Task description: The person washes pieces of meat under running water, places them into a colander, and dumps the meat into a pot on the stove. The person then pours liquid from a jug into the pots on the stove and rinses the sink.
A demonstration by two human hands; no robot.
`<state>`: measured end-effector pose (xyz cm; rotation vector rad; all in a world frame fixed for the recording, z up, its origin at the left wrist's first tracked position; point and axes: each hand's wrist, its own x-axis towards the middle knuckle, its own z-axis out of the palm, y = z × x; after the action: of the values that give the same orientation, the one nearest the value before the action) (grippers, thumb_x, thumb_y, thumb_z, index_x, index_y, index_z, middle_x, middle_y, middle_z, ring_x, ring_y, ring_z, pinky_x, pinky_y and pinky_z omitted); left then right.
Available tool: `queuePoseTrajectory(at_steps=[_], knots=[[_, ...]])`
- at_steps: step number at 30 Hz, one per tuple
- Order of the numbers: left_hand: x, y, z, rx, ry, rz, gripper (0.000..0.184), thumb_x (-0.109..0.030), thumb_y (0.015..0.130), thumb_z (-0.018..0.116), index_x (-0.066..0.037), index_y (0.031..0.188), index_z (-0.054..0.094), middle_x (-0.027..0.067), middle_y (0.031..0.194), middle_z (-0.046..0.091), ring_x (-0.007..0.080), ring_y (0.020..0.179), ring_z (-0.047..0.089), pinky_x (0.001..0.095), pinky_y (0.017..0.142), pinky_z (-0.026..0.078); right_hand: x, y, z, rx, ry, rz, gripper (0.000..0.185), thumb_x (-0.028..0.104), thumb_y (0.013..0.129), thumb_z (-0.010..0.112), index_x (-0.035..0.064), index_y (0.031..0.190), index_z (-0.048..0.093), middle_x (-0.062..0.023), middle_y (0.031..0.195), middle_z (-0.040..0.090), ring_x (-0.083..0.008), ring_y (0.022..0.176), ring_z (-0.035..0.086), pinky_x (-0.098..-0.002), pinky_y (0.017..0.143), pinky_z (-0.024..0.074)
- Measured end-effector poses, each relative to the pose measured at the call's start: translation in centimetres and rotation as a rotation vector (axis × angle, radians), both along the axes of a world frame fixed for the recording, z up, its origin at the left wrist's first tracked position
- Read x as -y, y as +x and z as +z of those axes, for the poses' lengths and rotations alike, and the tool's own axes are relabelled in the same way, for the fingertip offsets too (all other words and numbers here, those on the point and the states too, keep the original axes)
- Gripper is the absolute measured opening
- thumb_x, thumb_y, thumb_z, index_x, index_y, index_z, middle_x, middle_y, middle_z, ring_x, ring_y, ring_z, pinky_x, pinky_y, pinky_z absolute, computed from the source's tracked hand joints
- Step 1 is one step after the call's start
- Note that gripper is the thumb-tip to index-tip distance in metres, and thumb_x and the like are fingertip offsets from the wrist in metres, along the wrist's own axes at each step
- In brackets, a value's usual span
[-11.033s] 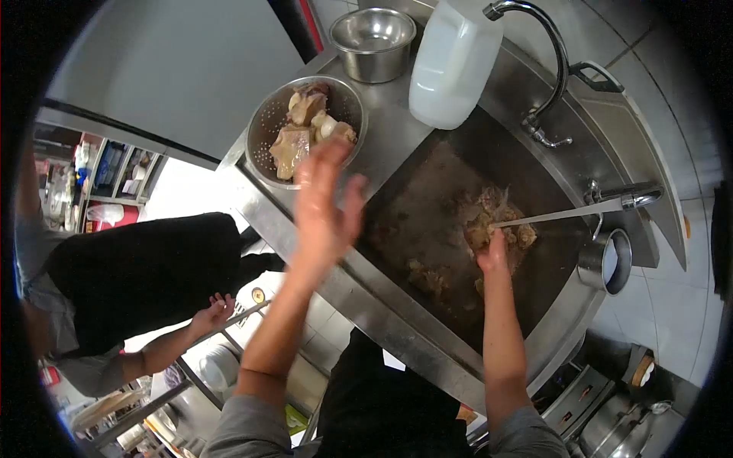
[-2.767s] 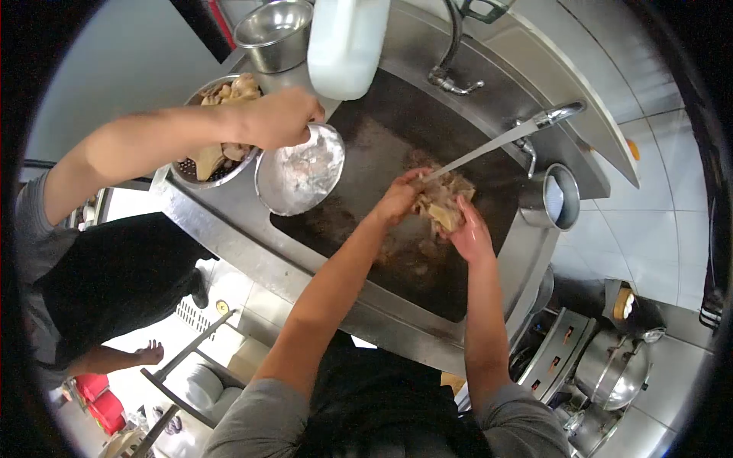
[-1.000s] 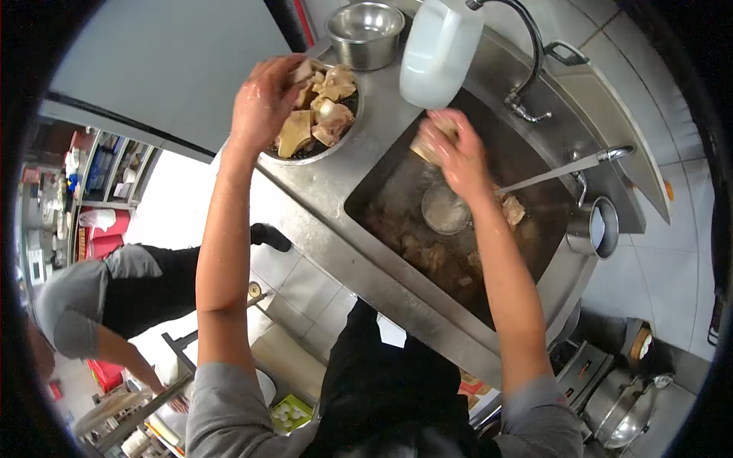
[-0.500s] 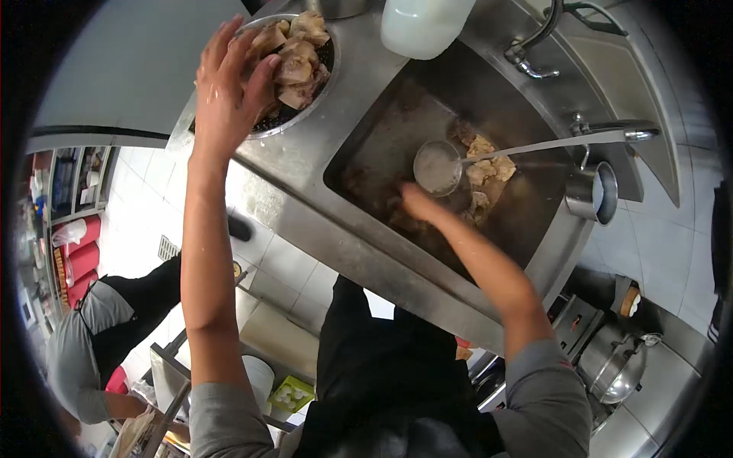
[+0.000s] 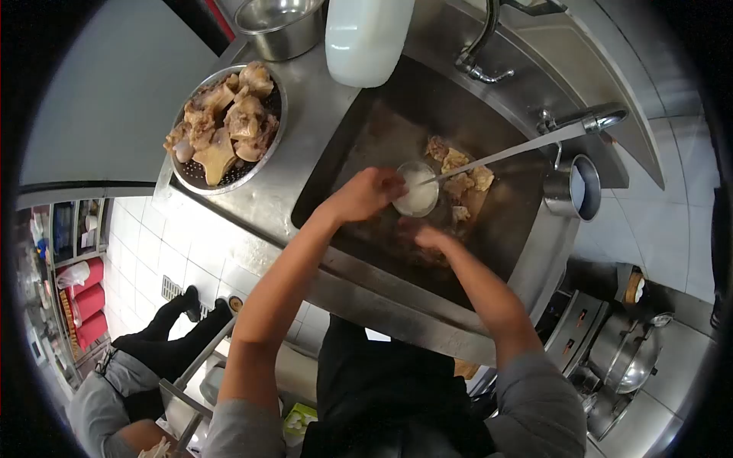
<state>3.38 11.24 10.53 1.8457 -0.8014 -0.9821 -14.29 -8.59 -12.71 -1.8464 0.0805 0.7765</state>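
In the sink (image 5: pixel 366 130), my left hand (image 5: pixel 372 192) is beside a round, pale bowl-like shape (image 5: pixel 418 191) under the tap's water stream. Its fingertips are blurred and appear bent. My right hand (image 5: pixel 421 231) is just below that shape, low in the murky water, fingers smeared and partly hidden. I cannot make out anything held in either hand. Chunks of meat on the bone (image 5: pixel 458 183) lie right of the stream's landing spot. More pieces of bony meat (image 5: pixel 229 126) are heaped in a perforated metal colander (image 5: pixel 281 114) on the left counter.
A metal pot (image 5: pixel 279 34) and white plastic jug (image 5: pixel 366 46) stand behind the sink. Two taps (image 5: pixel 477 72) (image 5: pixel 603 118) line its far side, with a small metal pot (image 5: pixel 573 191) at right. Another person (image 5: pixel 114 393) is at lower left.
My left hand has left the meat in the colander and moved right, into the sink beside my right hand. The view has shifted, showing the whole colander. My right hand remains low in the sink.
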Motion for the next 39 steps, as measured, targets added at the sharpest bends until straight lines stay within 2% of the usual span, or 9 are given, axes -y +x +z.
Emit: queuePoseTrajectory(at_steps=[2,7,14,16,20,24,29,34,39], knots=[[2.6,0.8,-2.2,-0.201,0.013,0.066,0.046,-0.034,0.094,0.061,-0.001,0.126,0.060,0.0153,0.116,0.065,0.0250,0.108,0.060,0.0348,0.085,0.049,1.2,2.3,10.2,-0.290,0.119,-0.524,0.032,0.030,0.100,0.040,0.0052,0.099,0.060,-0.0068,0.088,0.062,-0.0193,0.083,0.060,-0.0353,0.072,0.0486],[8.5,-0.2,-7.2,-0.589,-0.148,0.256,0.061,-0.034,0.094,0.060,-0.002,0.143,0.043,0.0105,0.121,0.063,0.0244,0.111,0.059,0.0388,0.086,0.049,4.5,7.2,12.6,-0.124,0.625,-1.165,0.030,0.041,0.100,0.048,0.0135,0.105,0.058,-0.0030,0.093,0.061,-0.0158,0.079,0.058,-0.0314,0.066,0.0465],[12.8,-3.5,-9.9,-0.856,-0.401,0.437,0.058,-0.031,0.096,0.060,0.005,0.137,0.038,0.0181,0.118,0.060,0.0258,0.094,0.066,0.0408,0.073,0.057,5.1,1.9,14.2,0.151,0.153,-1.002,0.035,0.034,0.098,0.055,0.0050,0.119,0.058,-0.0093,0.100,0.065,-0.0195,0.093,0.065,-0.0368,0.079,0.0515],[13.7,-3.7,-6.8,-0.750,-0.129,0.501,0.050,-0.025,0.098,0.054,0.003,0.137,0.041,0.0167,0.120,0.059,0.0248,0.094,0.066,0.0383,0.062,0.058,5.1,-3.1,8.6,0.169,-0.406,-0.584,0.032,0.028,0.097,0.055,0.0038,0.118,0.058,-0.0138,0.101,0.065,-0.0220,0.095,0.066,-0.0388,0.081,0.0512],[14.1,-3.8,-10.7,-0.730,-0.400,0.186,0.050,-0.021,0.098,0.053,0.001,0.141,0.040,0.0153,0.125,0.057,0.0240,0.102,0.062,0.0385,0.068,0.057,0.9,-6.6,3.0,0.210,-0.949,0.505,0.029,0.014,0.092,0.051,0.0035,0.117,0.059,-0.0221,0.102,0.064,-0.0326,0.095,0.066,-0.0452,0.080,0.0516],[14.3,-4.2,-7.6,-0.840,-0.451,0.329,0.047,-0.019,0.098,0.051,0.001,0.140,0.044,0.0146,0.128,0.056,0.0241,0.114,0.057,0.0382,0.075,0.056,-0.8,-7.5,0.2,0.485,-1.165,0.752,0.036,0.012,0.092,0.048,0.0037,0.126,0.058,-0.0248,0.108,0.062,-0.0390,0.094,0.063,-0.0490,0.077,0.0518],[12.3,-2.3,-6.5,-0.945,-0.354,0.424,0.034,-0.016,0.097,0.050,0.002,0.126,0.055,0.0167,0.126,0.057,0.0282,0.112,0.059,0.0389,0.075,0.057,1.6,-9.3,-7.7,0.019,-0.620,-0.048,0.047,0.014,0.094,0.049,0.0015,0.139,0.046,-0.0224,0.120,0.058,-0.0371,0.104,0.059,-0.0450,0.080,0.0513],[10.4,0.0,-9.7,-0.911,-0.769,0.530,0.026,-0.016,0.095,0.053,0.005,0.109,0.059,0.0196,0.111,0.061,0.0298,0.096,0.064,0.0414,0.064,0.057,5.4,-2.9,3.0,-0.231,-0.242,0.002,0.062,0.032,0.096,0.054,0.0024,0.147,0.035,-0.0229,0.142,0.047,-0.0318,0.128,0.049,-0.0420,0.106,0.0381],[9.4,1.7,-9.4,-0.732,-0.419,0.584,0.051,-0.042,0.090,0.066,0.004,0.112,0.061,0.0170,0.107,0.064,0.0270,0.096,0.062,0.0390,0.063,0.056,6.6,4.9,12.3,-0.173,0.519,-0.827,0.074,0.030,0.081,0.071,0.0035,0.142,0.040,-0.0094,0.129,0.057,-0.0273,0.119,0.054,-0.0387,0.096,0.0445]])
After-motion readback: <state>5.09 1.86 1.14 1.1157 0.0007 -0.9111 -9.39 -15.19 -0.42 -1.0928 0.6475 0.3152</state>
